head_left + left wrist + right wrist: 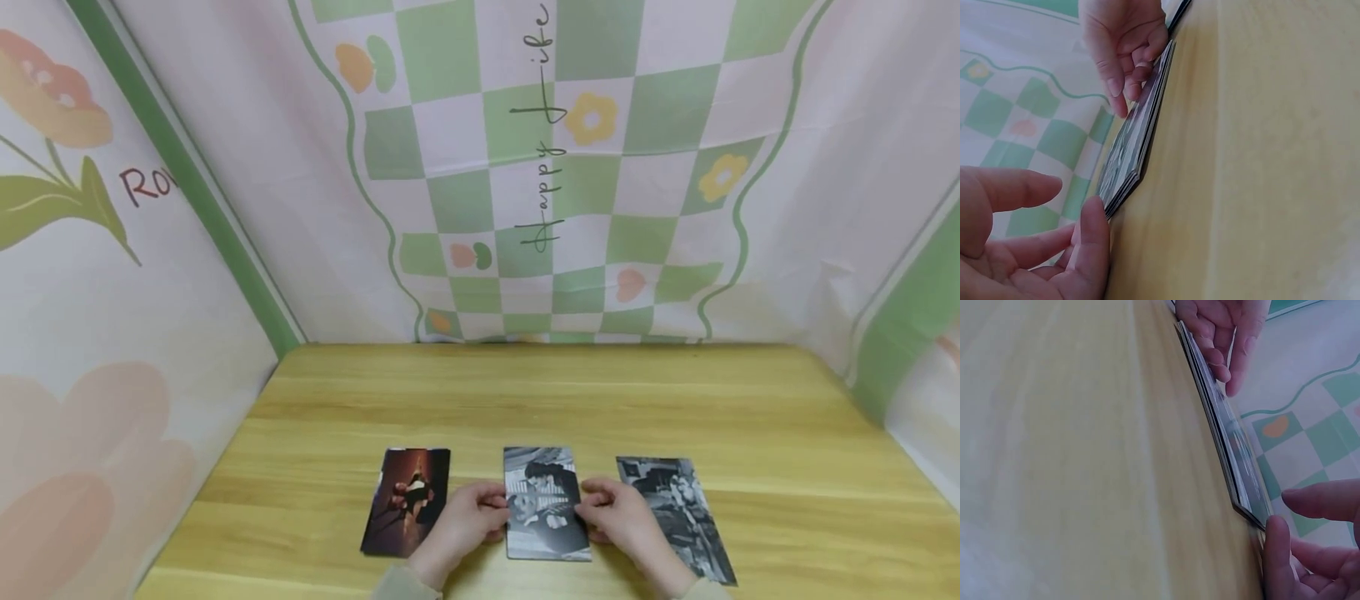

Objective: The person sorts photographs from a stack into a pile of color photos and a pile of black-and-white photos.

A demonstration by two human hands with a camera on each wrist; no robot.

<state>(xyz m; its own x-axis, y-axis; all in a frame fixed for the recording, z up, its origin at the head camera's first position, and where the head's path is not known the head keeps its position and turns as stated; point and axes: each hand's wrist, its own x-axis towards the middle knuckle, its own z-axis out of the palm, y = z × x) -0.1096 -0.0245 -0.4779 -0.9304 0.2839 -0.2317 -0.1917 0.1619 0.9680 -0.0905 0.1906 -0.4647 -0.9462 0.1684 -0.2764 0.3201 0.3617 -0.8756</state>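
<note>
As the head view shows, the rectangular black-and-white card stack [546, 500] lies on the yellow wooden tabletop [525, 400] between left hand [468, 523] and right hand [618, 517], neither nearer, its long axis running near to far. The left wrist view shows the left grip apart, one fingertip at the stack's edge; the right wrist view shows the right likewise.

A thin rectangular stack of cards [1134, 139], grey-patterned on top with layered dark and pale edges, lay on a pale yellow wood-grain table [1266, 156]. At its near end, a bare left hand [1029, 253] touched the corner with one fingertip, thumb raised apart. A bare right hand [1129, 37], fingers loosely bent, was at the far end. White cloth printed with green checks [991, 112] showed beyond.
</note>
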